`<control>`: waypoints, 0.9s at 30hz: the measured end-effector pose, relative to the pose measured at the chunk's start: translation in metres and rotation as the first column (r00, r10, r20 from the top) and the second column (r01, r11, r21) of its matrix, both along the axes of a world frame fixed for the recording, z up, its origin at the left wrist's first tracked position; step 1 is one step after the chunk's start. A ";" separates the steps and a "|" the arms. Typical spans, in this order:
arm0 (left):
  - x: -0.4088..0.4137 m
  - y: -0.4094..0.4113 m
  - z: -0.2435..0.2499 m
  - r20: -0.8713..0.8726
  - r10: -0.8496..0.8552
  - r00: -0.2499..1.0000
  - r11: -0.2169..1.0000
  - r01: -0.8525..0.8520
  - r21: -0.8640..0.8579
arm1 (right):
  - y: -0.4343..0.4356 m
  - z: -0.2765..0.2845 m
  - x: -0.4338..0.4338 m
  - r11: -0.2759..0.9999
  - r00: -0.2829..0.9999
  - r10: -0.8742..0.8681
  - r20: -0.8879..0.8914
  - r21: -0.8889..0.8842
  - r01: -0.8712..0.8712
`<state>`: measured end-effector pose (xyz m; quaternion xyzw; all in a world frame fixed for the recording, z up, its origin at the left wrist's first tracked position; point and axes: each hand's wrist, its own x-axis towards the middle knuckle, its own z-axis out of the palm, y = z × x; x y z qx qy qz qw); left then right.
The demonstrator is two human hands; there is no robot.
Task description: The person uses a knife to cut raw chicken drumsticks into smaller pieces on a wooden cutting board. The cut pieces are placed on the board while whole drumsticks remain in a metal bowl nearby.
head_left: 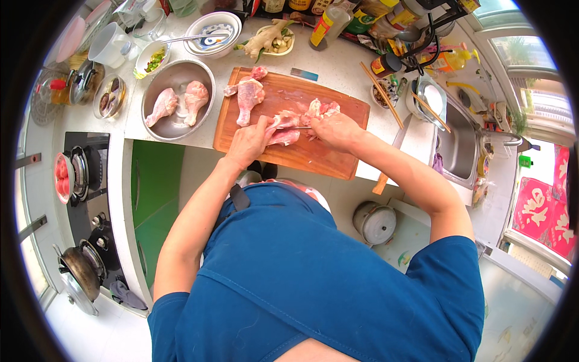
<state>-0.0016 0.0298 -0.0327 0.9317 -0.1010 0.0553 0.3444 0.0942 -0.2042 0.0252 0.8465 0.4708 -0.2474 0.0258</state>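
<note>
My left hand [248, 144] pinches the left end of a cut-open piece of raw chicken [284, 137] at the front of the wooden cutting board [325, 162]. My right hand [335, 130] is closed around a thin metal-bladed tool [302, 128], its handle hidden in my fist. The blade points left and lies against the chicken piece. Just beyond my right fingers is a heap of raw chicken pieces [322, 108]. A whole chicken drumstick [249, 97] lies at the board's left, with a smaller chicken scrap [259, 72] behind it.
A steel bowl [178, 132] with two drumsticks stands left of the board. To the right, a large knife [394, 151] lies with its wooden handle past the counter edge, near chopsticks [382, 92] and the sink [459, 151]. Ginger [267, 38] and a glass bottle [331, 27] stand behind.
</note>
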 end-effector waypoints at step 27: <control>0.014 0.004 -0.009 0.005 -0.022 1.000 0.999 0.022 0.049 | -0.002 0.015 -0.004 0.999 0.998 -0.020 0.054 -0.023 0.022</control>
